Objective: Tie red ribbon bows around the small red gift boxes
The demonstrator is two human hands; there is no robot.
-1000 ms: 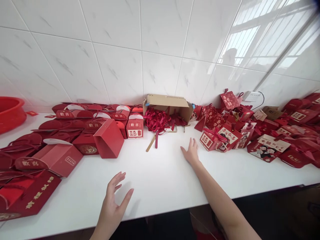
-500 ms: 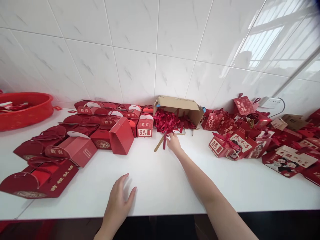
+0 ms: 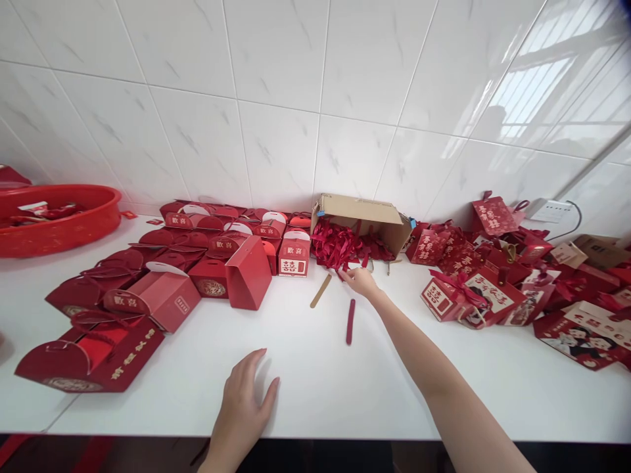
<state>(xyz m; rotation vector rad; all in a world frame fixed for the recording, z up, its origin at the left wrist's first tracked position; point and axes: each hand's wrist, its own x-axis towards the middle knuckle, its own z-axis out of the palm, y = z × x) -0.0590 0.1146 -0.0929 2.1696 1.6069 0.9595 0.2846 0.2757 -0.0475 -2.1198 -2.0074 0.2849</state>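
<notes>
My right hand (image 3: 363, 282) reaches to the mouth of a cardboard box (image 3: 362, 207) lying on its side. Its fingertips are pinched together at the end of a red ribbon (image 3: 340, 270), at the edge of a tangled heap of dark red ribbons (image 3: 335, 243) spilling from the box. On the table in front, a dark red strip (image 3: 350, 322) and a gold strip (image 3: 320, 291) lie separately. My left hand (image 3: 245, 397) hovers or rests near the table's front edge, with thumb and fingers apart, and holds nothing.
Red gift boxes (image 3: 152, 295) with rounded handles stand in rows on the left. Ribbon-tied boxes (image 3: 493, 289) crowd the right side. A red plastic basin (image 3: 98, 217) sits at far left, and a white power strip (image 3: 549, 210) is by the tiled wall.
The dark red strip that was beside my right hand now lies apart, nearer on the white table. My right hand stays at the ribbons. The whole view has shifted slightly.
</notes>
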